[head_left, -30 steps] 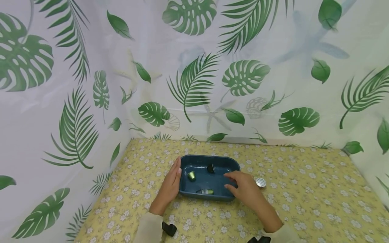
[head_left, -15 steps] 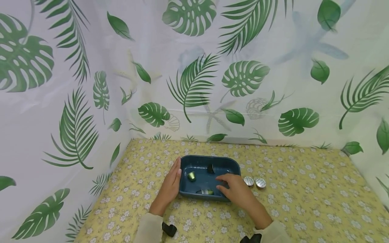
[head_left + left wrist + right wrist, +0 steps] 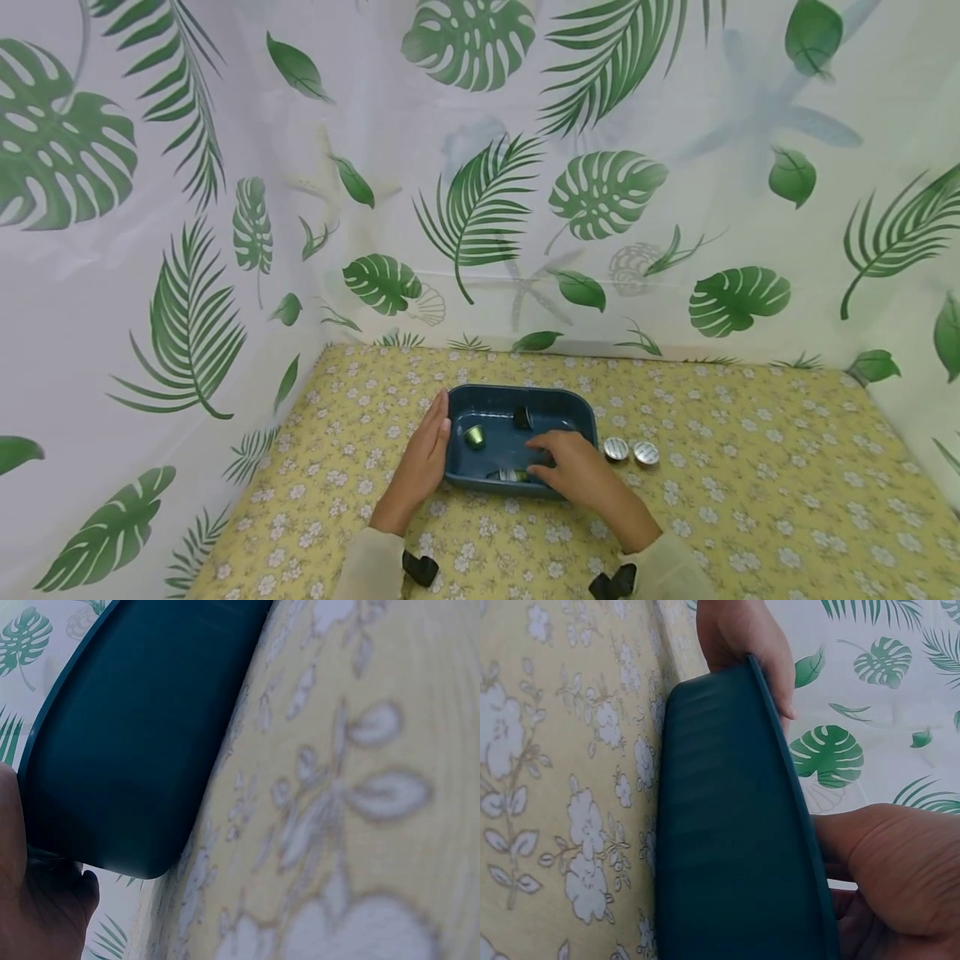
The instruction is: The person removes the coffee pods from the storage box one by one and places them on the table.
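Note:
A dark blue rectangular dish (image 3: 581, 398) sits on the table. My left hand (image 3: 418, 458) rests along its left end with straight fingers, the thumb close to the rim. My right hand (image 3: 577, 471) reaches over the dish's right side, thumb and forefinger apart and nothing visible between them. Close to its thumb lies a green-and-silver coffee capsule (image 3: 510, 475), partly covered by the hand. A green capsule (image 3: 474, 437) and a black capsule (image 3: 521, 417) also lie in the dish. The right wrist view shows the right hand (image 3: 900, 877) with its fingertips hidden behind the dish wall.
Two capsules with silver lids, a nearer one (image 3: 616, 450) and an outer one (image 3: 646, 453), stand on the table just right of the dish. A yellow flowered cloth (image 3: 750, 467) covers the table. White leaf-print sheets (image 3: 495, 208) hang behind and at the sides.
My right hand has moved left over the dish to the green-and-silver capsule. A second silver-lidded capsule now shows beside the first. My left hand keeps its place.

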The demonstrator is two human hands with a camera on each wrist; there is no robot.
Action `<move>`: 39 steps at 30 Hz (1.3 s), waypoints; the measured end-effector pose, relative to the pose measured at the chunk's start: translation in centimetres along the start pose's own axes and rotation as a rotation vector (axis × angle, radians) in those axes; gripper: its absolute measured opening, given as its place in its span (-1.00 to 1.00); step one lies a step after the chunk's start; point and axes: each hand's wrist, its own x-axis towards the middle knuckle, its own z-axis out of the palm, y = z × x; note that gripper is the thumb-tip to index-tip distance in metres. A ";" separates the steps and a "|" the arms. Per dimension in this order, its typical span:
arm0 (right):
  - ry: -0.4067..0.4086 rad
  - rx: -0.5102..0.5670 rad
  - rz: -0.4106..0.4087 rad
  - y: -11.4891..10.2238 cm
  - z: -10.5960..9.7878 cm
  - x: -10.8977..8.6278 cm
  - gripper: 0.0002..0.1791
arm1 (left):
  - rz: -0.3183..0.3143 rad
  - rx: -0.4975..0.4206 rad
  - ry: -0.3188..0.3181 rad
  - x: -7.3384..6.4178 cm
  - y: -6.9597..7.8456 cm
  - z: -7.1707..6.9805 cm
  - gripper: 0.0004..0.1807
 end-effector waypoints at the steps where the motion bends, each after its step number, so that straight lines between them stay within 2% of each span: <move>1: -0.005 -0.006 -0.004 0.1 0.1 0.1 -0.61 | 0.002 0.001 0.003 0.0 0.0 0.0 -0.41; 9: -0.066 0.018 -0.076 0.4 0.2 0.7 -0.57 | 0.009 -0.004 0.012 0.0 0.2 0.0 -0.40; 16: -0.133 0.046 -0.077 0.4 0.1 1.3 -0.56 | 0.005 -0.013 0.008 0.0 0.2 -0.1 -0.40; 26: -0.117 -0.003 -0.108 0.6 0.2 1.7 -0.63 | 0.025 -0.005 -0.001 0.4 0.2 0.0 -0.41; 33: -0.139 -0.038 -0.140 1.0 0.3 2.1 -0.68 | 0.019 -0.008 0.012 0.3 0.2 0.0 -0.41; 39: -0.155 -0.026 -0.175 0.9 0.4 2.3 -0.71 | 0.016 -0.006 0.007 0.1 0.0 0.1 -0.41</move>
